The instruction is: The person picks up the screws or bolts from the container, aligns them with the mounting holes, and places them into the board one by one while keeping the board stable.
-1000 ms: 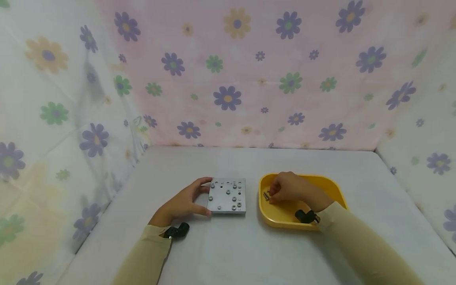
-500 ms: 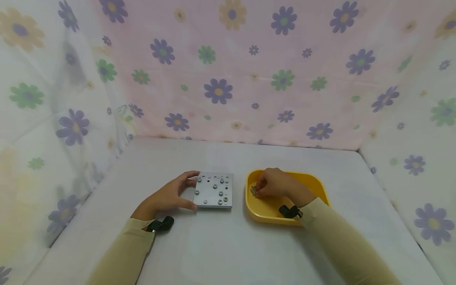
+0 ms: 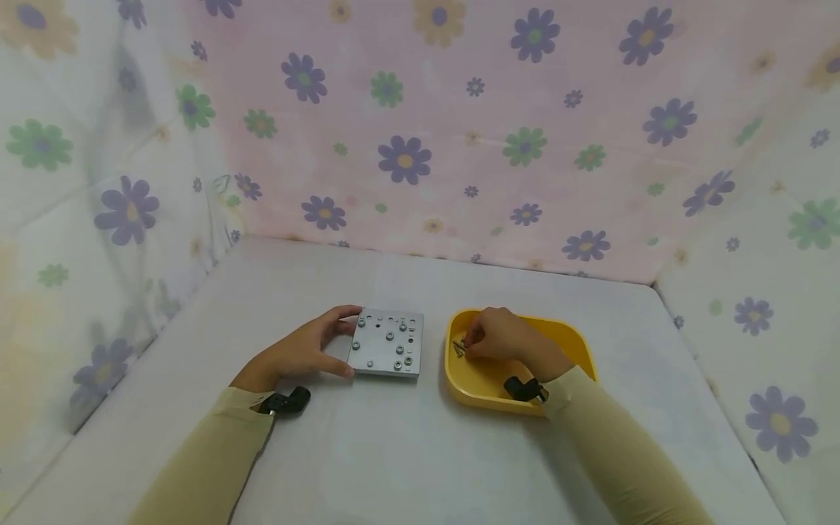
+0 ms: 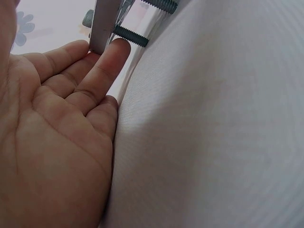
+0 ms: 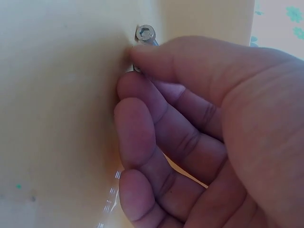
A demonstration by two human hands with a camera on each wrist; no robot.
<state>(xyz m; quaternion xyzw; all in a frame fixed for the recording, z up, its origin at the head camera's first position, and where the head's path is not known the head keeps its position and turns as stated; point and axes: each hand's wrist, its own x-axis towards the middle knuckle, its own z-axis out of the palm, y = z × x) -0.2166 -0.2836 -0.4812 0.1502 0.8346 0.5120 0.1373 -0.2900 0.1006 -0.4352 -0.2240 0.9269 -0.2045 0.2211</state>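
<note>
My left hand [image 3: 295, 354] holds a square metal plate [image 3: 377, 346] at its left edge, thumb at the near corner and fingers at the far corner. Several socket head screws stand in the plate, their heads up. In the left wrist view, threaded screw shanks [image 4: 130, 36] stick out from the plate's underside beside my fingertips. My right hand [image 3: 502, 335] reaches into a yellow tray [image 3: 485, 399], thumb and fingertips together among loose screws [image 3: 458, 348]. The right wrist view shows one hex socket screw head [image 5: 146, 33] just past the thumb, with metal glinting between thumb and finger.
Both things rest on a white-covered table [image 3: 394, 452], the tray to the right of the plate. Its raised rim surrounds my right hand. Flower-patterned cloth [image 3: 446, 131] hangs behind the table and along both sides.
The head view has shifted, so everything sits further left in it. The loose screws in the tray lie more spread apart beside my right fingertips. My left hand stays at the plate.
</note>
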